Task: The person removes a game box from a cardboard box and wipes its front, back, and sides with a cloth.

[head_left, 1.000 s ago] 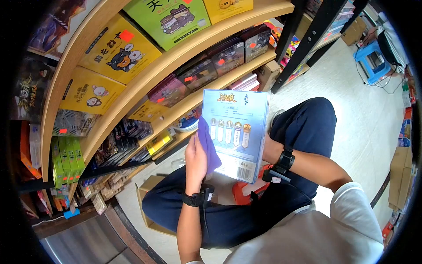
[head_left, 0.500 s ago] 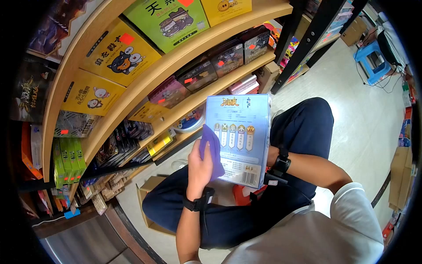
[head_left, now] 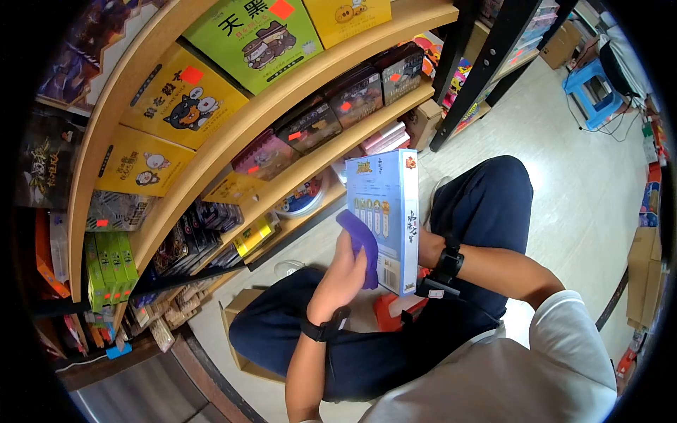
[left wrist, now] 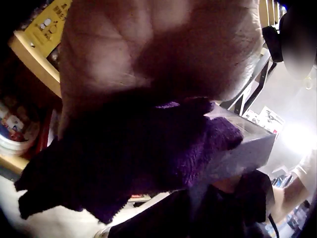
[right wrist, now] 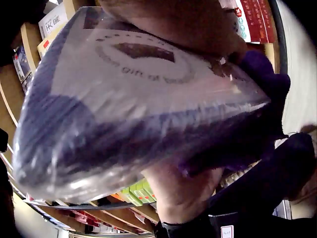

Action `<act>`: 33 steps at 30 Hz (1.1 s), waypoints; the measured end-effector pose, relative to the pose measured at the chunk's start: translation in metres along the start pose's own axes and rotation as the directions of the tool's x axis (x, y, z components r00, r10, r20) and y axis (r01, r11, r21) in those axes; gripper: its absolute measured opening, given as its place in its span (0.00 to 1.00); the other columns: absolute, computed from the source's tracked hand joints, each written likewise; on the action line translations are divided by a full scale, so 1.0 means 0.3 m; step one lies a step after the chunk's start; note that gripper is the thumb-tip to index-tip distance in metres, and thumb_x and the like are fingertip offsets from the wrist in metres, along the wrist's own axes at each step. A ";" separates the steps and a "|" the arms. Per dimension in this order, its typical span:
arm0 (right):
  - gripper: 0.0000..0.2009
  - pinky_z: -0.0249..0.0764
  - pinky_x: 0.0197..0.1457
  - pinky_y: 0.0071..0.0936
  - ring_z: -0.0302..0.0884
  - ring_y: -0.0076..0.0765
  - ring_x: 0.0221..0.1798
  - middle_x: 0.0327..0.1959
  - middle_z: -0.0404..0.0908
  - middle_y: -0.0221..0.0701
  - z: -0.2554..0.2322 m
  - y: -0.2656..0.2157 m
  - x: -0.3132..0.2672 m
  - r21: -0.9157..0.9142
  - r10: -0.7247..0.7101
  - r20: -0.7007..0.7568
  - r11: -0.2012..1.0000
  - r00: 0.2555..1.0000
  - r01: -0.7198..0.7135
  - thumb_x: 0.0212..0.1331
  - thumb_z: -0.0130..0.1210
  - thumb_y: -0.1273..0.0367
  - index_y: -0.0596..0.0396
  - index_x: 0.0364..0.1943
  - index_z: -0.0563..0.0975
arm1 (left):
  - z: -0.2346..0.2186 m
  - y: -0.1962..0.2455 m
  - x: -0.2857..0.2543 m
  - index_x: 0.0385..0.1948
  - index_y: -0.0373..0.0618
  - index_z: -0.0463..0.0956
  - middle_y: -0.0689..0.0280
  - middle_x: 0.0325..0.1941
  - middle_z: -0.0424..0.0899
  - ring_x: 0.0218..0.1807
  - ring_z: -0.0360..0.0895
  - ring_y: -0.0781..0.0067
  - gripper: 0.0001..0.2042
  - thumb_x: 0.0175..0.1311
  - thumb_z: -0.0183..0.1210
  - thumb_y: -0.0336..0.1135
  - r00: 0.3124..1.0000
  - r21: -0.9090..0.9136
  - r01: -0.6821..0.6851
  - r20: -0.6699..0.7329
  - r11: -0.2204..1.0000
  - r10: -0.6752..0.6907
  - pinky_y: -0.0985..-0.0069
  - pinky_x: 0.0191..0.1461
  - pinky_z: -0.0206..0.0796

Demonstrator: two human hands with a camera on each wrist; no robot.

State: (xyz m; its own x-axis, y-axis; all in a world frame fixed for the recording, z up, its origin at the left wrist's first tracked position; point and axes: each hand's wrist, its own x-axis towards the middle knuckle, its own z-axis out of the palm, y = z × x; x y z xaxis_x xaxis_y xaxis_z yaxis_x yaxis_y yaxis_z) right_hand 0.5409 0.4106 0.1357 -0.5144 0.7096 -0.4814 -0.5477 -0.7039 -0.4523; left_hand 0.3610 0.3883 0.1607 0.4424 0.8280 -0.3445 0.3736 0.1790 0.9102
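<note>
Here, up close, the left hand (head_left: 338, 280) holds a purple cloth (head_left: 366, 247), soft fabric against the box (head_left: 363, 185), perhaps sparing its shiny wrap from bare skin. The right hand (head_left: 430, 248) grips the opposite side (fingertips hidden), seemingly steadying it, tilted, above the folded legs (head_left: 486, 201). Beyond, yellow packages (head_left: 185, 99) face outward on the curved shelf (head_left: 381, 41), presumably for easy reading; farther off, a blue stool (head_left: 594, 92).

Curvy wooden shelves (head_left: 352, 137) stand by a pale, shiny floor (head_left: 564, 190), with a little blue stool (head_left: 594, 95) near the far side.
</note>
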 end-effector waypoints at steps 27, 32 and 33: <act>0.25 0.77 0.40 0.24 0.78 0.25 0.37 0.37 0.80 0.29 -0.044 0.112 0.102 0.248 -0.019 -0.022 0.969 1.000 0.024 0.70 0.34 0.48 0.52 0.48 0.75 | 0.104 0.008 -0.021 0.70 0.32 0.32 0.41 0.75 0.33 0.77 0.29 0.43 0.40 0.61 0.51 0.25 0.957 0.019 -0.284 0.065 0.959 0.283 0.62 0.76 0.28; 0.27 0.76 0.49 0.31 0.78 0.32 0.43 0.43 0.80 0.32 0.055 0.115 -0.009 0.183 0.146 -0.260 0.978 0.955 -0.100 0.68 0.36 0.46 0.52 0.52 0.74 | 0.094 0.011 -0.002 0.70 0.32 0.37 0.43 0.76 0.36 0.78 0.31 0.47 0.34 0.64 0.45 0.24 0.962 0.042 -0.269 -0.043 0.962 0.271 0.64 0.77 0.27; 0.28 0.76 0.49 0.32 0.78 0.32 0.43 0.44 0.80 0.33 0.047 0.132 -0.009 0.206 0.177 -0.242 0.970 0.954 -0.127 0.67 0.36 0.45 0.52 0.52 0.74 | 0.090 0.013 0.001 0.70 0.32 0.38 0.44 0.76 0.37 0.78 0.32 0.48 0.34 0.65 0.45 0.24 0.968 0.045 -0.245 -0.054 0.969 0.247 0.65 0.77 0.27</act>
State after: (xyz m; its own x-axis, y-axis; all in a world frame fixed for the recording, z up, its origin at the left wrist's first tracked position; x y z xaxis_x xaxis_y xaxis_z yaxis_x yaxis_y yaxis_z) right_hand 0.5113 0.3812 0.1297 -0.4282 0.5453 -0.7206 -0.6018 -0.7669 -0.2227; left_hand 0.3846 0.3749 0.1580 0.4763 0.8740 -0.0963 0.2902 -0.0529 0.9555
